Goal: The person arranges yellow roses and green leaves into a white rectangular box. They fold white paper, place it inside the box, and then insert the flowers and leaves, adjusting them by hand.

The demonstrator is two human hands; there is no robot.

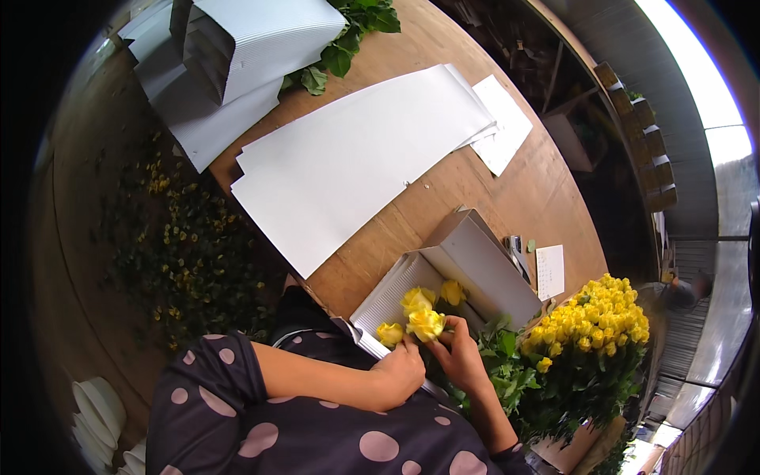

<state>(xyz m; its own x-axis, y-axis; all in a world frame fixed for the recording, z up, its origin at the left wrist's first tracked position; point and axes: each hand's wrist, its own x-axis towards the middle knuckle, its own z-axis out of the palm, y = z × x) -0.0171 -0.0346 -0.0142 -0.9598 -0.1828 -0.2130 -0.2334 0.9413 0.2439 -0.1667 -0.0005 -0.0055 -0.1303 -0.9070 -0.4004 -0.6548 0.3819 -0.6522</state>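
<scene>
Close to my body, both my hands work at a few yellow roses (426,324) laid in an open-topped stand. My left hand (400,370) has its fingers closed just under the front blooms, pinching a rose there. My right hand (461,355) comes in from the right, fingers curled in beside the same rose head; its grip on the stem is partly hidden. Behind the blooms lies a ribbed grey-white cardboard sheet (381,305), lining the stand (484,265) with its raised side wall. Green leaves (503,360) trail from the stems past my right wrist.
Large white sheets (356,170) cover the middle of the wooden table (546,186). Folded corrugated cardboard (273,36) stands far left. A stapler (516,252) and written paper (549,272) lie right of the stand. A dense yellow rose bunch (590,324) stands right; leaves and petals (190,261) litter the left floor.
</scene>
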